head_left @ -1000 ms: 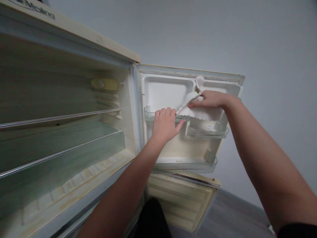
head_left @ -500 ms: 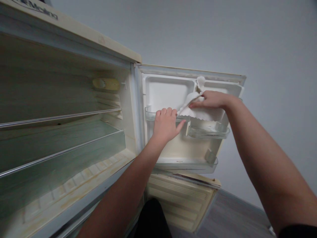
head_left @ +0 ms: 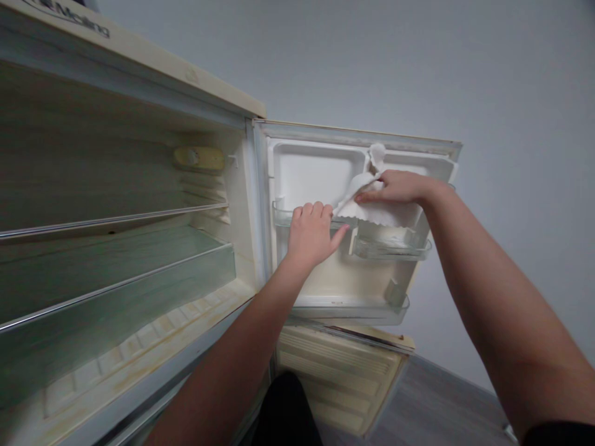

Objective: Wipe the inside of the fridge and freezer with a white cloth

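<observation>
An open refrigerator door (head_left: 320, 133) faces me, its inside fitted with clear plastic bins. My left hand (head_left: 310, 234) has its fingers hooked over the rim of the upper left door bin (head_left: 281, 215), thumb held out to the right. In my right hand (head_left: 400, 187) is a white cloth (head_left: 385, 212) with a scalloped edge, pinched between thumb and fingers. The cloth hangs in front of the upper right part of the door, above the right door bin (head_left: 385, 249), and one corner stands up over the middle divider. Part of it is hidden by the right hand.
To the left is the refrigerator compartment with a glass shelf (head_left: 116, 221), a clear drawer (head_left: 139, 297) and a yellowed lamp cover (head_left: 199, 158). A lower door (head_left: 339, 378) also stands open, near my knee (head_left: 288, 412). Behind is a pale wall (head_left: 511, 186).
</observation>
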### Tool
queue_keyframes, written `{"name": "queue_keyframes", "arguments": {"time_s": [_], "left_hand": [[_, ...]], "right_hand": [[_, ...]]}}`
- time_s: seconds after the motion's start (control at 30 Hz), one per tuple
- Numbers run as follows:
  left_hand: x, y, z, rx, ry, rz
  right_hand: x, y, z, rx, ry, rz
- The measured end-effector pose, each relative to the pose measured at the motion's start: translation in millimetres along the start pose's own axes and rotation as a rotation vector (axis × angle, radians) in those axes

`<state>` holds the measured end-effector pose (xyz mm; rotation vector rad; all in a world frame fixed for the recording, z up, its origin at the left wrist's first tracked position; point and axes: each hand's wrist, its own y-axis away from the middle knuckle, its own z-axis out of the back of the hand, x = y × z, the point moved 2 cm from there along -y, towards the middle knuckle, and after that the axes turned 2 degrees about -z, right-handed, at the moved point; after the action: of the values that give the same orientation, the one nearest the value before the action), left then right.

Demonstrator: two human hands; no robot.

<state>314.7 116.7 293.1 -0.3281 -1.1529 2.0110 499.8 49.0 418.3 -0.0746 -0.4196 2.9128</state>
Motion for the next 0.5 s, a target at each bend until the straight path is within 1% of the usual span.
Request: {"name": "queue_keyframes", "arguments": {"time_s": [0.5], "left_hand": [[0.6, 0.0, -0.2, 0.008, 0.027, 0.005]], "right_hand": [[1.0, 0.4, -0.1, -0.001, -0.005, -0.003]]}}
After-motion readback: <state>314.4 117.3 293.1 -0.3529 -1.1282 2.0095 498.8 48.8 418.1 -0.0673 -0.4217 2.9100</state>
